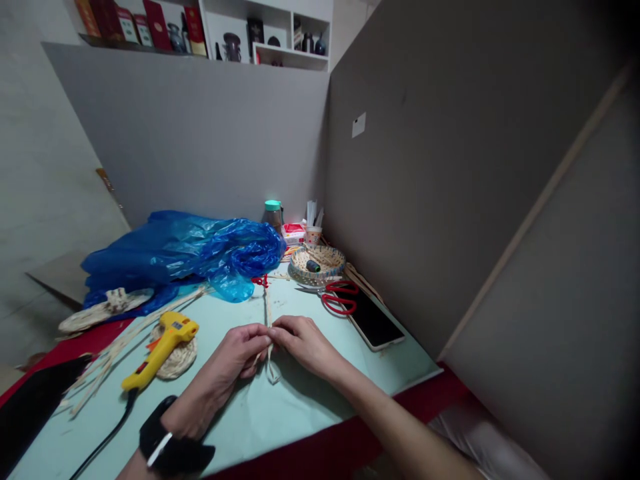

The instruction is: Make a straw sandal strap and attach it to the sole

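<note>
Both my hands meet above the middle of the pale green table cover. My left hand [245, 348] is closed, thumb and forefinger pinching a thin pale straw strand [269, 303]. Fingertips of my right hand [300, 340] pinch the same strand right beside the left thumb. Away from me the strand runs to a small red tie [261, 281] near the blue bag. Below my fingers its near end hangs in a small loop over the cover. The exact spot where the fingers grip is partly hidden by the thumbs.
Left lie a yellow glue gun [163, 350] on a woven straw disc [179, 359], loose straw strands [115, 353] and a blue plastic bag [190, 250]. Right are red-handled scissors [340, 298], a phone [373, 320] and a woven basket [333, 257]. Grey partitions [225, 133] stand behind and right.
</note>
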`<state>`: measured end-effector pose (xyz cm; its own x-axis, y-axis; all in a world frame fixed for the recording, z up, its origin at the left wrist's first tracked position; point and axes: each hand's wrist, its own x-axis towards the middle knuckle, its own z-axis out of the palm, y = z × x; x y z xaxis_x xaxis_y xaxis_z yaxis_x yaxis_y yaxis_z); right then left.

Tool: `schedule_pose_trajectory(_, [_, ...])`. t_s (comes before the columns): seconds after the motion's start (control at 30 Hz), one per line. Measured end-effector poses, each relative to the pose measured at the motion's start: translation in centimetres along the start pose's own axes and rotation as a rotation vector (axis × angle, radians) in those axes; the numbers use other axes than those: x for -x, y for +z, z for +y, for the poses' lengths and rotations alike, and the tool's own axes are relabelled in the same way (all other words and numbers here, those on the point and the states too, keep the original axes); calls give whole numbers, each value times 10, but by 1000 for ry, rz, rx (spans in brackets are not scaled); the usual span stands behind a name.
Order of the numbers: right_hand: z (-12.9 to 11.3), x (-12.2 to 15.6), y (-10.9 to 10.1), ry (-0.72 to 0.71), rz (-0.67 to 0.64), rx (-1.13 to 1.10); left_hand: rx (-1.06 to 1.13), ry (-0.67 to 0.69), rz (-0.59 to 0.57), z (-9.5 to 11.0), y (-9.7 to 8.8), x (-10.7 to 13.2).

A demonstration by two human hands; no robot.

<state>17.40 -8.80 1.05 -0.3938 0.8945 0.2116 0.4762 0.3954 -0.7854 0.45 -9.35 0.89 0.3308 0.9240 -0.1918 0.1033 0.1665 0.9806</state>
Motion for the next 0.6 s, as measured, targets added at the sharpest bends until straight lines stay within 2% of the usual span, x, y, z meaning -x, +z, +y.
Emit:
schedule_pose_trajectory(0.17, [14,-6,6,78,-79,-109,-194,33,47,0,4,2])
schedule_pose_trajectory(0.27, [17,-9,8,125,-62,-123,-380,32,114,2,4,6])
schedule_pose_trajectory(0.37, [17,-9,9,164,-46,-132,-606,88,211,9,9,17])
schedule_pose_trajectory(0.47, [17,-8,10,177,-54,-169,-825,173,281,18,23,30])
schedule_pose_trajectory(0.6, [22,-9,11,186,-57,-254,-1011,234,279,22,47,37])
